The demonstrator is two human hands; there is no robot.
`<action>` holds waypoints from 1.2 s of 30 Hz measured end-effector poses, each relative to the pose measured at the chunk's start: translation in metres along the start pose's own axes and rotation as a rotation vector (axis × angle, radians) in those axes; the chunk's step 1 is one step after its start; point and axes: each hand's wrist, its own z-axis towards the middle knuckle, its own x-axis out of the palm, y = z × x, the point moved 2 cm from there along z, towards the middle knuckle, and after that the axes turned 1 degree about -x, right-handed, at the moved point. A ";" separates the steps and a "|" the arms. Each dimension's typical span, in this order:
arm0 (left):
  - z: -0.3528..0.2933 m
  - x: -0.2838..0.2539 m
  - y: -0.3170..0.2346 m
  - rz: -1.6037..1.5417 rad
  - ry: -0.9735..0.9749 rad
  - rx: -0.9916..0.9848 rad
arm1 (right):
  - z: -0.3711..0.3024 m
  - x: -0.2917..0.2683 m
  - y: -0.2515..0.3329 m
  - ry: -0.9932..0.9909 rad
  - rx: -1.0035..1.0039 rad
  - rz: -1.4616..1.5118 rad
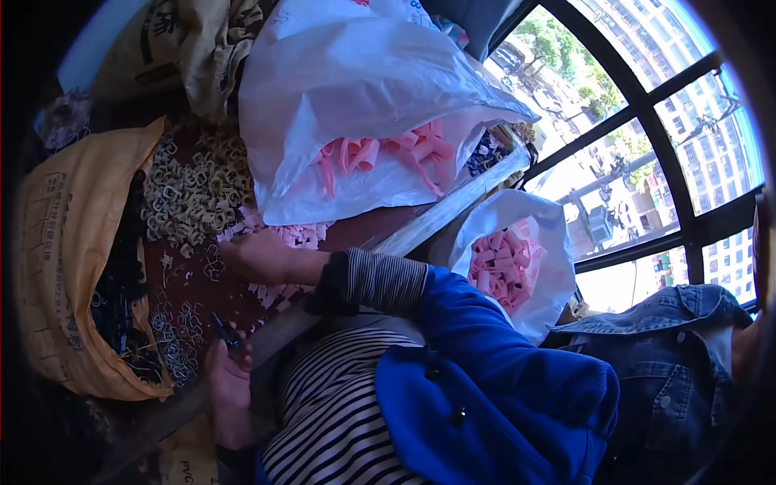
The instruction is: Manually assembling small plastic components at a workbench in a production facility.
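Head view: pale edge (457,198) is slanting under the right forearm; bare tabletop (356,230) is showing only in patches. Orange sack (65,259) and white sack (347,81) are crowding it. Left hand (230,381) is gripping dark tool (222,327) beside wire bits (182,339); right hand (263,257) is curling by pink pieces (303,234), hold unclear.

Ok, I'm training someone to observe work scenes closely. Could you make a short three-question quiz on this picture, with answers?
1. True or false: the right hand is inside the large white sack.
2. What does the left hand hold?
3. Fill the gap: in the picture, the tan sack lies to the ___ of the pile of beige curved pieces.

Key
1. False; it is outside, beside loose pink pieces.
2. A dark tool.
3. Left.
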 end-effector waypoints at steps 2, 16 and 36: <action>0.004 -0.003 0.002 -0.018 0.018 -0.001 | -0.008 0.003 0.000 -0.040 -0.015 0.115; 0.019 0.003 0.006 -0.336 0.308 0.057 | -0.043 0.007 0.031 0.028 -0.084 1.016; 0.025 0.008 0.004 -0.371 0.433 0.018 | -0.042 0.027 0.023 0.031 0.104 1.124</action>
